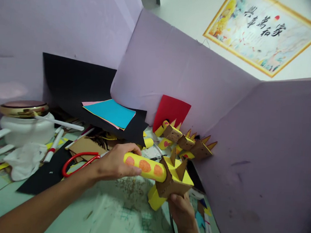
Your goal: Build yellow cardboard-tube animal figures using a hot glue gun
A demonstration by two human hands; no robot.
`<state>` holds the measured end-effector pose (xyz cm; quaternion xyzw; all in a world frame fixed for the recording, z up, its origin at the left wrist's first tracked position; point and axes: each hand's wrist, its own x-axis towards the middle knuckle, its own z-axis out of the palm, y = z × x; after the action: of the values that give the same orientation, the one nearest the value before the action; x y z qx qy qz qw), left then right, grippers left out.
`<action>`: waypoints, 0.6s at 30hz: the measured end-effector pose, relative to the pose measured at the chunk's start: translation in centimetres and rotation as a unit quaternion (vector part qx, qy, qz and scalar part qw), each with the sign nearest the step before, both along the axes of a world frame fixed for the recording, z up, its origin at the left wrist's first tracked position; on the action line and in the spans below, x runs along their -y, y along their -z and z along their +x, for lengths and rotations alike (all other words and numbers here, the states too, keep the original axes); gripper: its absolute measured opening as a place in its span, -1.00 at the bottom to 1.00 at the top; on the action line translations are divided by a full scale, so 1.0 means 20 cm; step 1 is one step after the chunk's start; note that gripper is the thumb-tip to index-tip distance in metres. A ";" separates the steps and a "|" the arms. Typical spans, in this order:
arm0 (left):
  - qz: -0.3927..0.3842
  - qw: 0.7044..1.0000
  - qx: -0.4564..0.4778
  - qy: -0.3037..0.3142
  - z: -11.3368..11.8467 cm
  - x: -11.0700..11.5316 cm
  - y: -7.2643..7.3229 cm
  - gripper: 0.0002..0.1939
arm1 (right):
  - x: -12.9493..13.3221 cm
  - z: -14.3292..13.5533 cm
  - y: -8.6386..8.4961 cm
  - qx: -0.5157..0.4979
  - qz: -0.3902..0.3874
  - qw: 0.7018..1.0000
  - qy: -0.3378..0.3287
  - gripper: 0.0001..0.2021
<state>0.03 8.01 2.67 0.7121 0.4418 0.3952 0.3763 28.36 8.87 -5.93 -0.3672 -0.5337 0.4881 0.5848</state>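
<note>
Three lilac panels (172, 61) border a green table (94, 211), a mug (28, 131) and scissors (83, 154) at left. Above it, the left hand's (117, 161) fingers grip a tube (144, 166) meeting a spiked box (173, 188), clasped by the right hand's (183, 206) fingers; beyond hangs a picture (263, 37).

Your left hand (117, 163) grips a yellow tube with orange spots (145, 167), its far end against a spiked cardboard model (172, 189); your right hand (182, 209) holds that model from below; red-handled scissors (80, 155) lie just beside your left wrist; beyond your grip, similar cardboard figures (172, 134) stand near a red sheet (173, 110); blue paper (113, 112) lies beyond your left hand, a white pot (17, 129) well to its left.
</note>
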 end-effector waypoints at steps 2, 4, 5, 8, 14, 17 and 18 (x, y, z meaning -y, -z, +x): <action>-0.011 1.000 0.000 0.016 -0.01 0.00 -0.01 -0.52 | 0.01 -0.02 -0.03 -0.034 -0.023 0.999 0.006 -0.66; -0.015 0.999 -0.011 0.036 -0.03 0.00 -0.02 -0.45 | 0.02 -0.05 -0.05 -0.066 -0.037 0.997 0.000 -0.63; -0.017 0.999 -0.017 0.046 -0.04 0.00 -0.03 -0.45 | 0.03 -0.05 -0.07 -0.081 -0.041 0.996 -0.007 -0.61; -0.022 0.998 -0.001 0.064 -0.05 -0.01 -0.03 -0.52 | 0.03 -0.07 -0.09 -0.102 -0.036 0.994 -0.013 -0.54; -0.122 0.984 0.125 0.025 -0.02 -0.04 -0.01 -0.55 | 0.04 -0.06 -0.09 -0.069 -0.023 0.997 0.014 -0.50; -0.121 0.982 0.142 -0.004 -0.01 -0.04 -0.01 -0.53 | 0.04 -0.07 -0.09 -0.094 -0.034 0.995 0.014 -0.45; -0.117 0.983 0.145 -0.007 -0.01 -0.05 -0.01 -0.53 | 0.03 -0.07 -0.10 -0.102 -0.037 0.994 0.013 -0.44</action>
<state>-0.24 8.91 2.85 0.5952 0.4310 0.4427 0.5139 27.01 8.19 -3.97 -0.3438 -0.4475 0.5351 0.6287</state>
